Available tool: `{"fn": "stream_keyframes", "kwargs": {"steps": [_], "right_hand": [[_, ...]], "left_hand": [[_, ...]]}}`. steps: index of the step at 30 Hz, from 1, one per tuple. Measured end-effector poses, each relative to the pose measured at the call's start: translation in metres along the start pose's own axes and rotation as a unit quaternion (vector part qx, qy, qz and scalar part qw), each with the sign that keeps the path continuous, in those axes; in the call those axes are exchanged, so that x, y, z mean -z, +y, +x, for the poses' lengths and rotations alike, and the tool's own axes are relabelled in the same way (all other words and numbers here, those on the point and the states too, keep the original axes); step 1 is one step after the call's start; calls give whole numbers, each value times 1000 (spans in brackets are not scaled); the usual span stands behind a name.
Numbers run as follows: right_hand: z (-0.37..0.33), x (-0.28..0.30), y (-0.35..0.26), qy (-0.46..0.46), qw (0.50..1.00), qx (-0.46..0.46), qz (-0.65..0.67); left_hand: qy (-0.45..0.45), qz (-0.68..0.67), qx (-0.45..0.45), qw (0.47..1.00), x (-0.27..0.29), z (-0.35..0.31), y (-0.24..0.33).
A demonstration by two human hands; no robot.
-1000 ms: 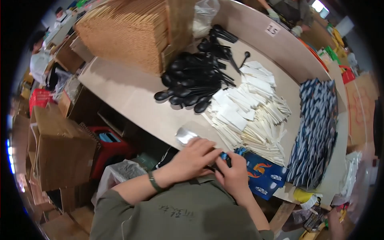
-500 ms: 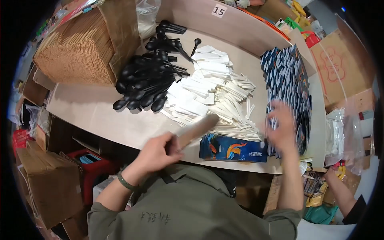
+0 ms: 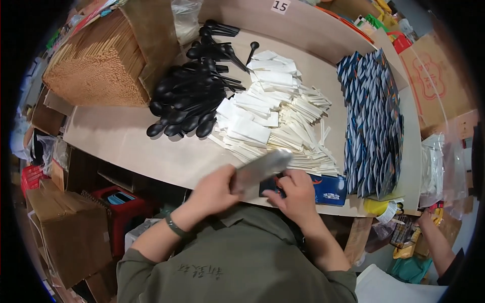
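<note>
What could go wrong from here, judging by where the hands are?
The blue pouch lies near the table's front edge, so the right hand might knock it off. The shiny object in the left hand overlaps the pale strips in view; if low enough, it could scatter them.

- One head view: left camera of a side-by-side pair, worn on the person's head.
- Faces down and forward, over the green shirt (image 3: 227, 257) at the near edge, onto the worktable (image 3: 126, 134).
- Close range: left hand (image 3: 217, 189) and right hand (image 3: 297, 196) sit near mid-frame, forearms rising from the near side.
- Reaches far enough to take in the table's back panel (image 3: 323, 30).
- Wide sideways: brown carton (image 3: 70, 227) at near left, printed cardboard box (image 3: 429, 76) at far right.
- Fisheye: table's near edge bows, dark rim rounds off the corners.
- Upright, not mirrored.
</note>
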State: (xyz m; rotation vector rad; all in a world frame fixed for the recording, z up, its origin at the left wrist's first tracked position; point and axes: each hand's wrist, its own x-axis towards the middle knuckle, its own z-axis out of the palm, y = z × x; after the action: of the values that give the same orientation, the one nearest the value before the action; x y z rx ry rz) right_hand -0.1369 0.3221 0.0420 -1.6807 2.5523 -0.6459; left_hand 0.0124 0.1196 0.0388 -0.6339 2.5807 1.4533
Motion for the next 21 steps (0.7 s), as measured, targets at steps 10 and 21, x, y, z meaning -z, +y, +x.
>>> {"fn": "stream_keyframes", "kwargs": {"steps": [10, 21], "right_hand": [[11, -31, -10, -86, 972, -209, 62], [40, -40, -28, -126, 971, -162, 125]], "left_hand": [[72, 180, -77, 978, 19, -17, -23], [-69, 224, -193, 953, 29, 27, -7]]}}
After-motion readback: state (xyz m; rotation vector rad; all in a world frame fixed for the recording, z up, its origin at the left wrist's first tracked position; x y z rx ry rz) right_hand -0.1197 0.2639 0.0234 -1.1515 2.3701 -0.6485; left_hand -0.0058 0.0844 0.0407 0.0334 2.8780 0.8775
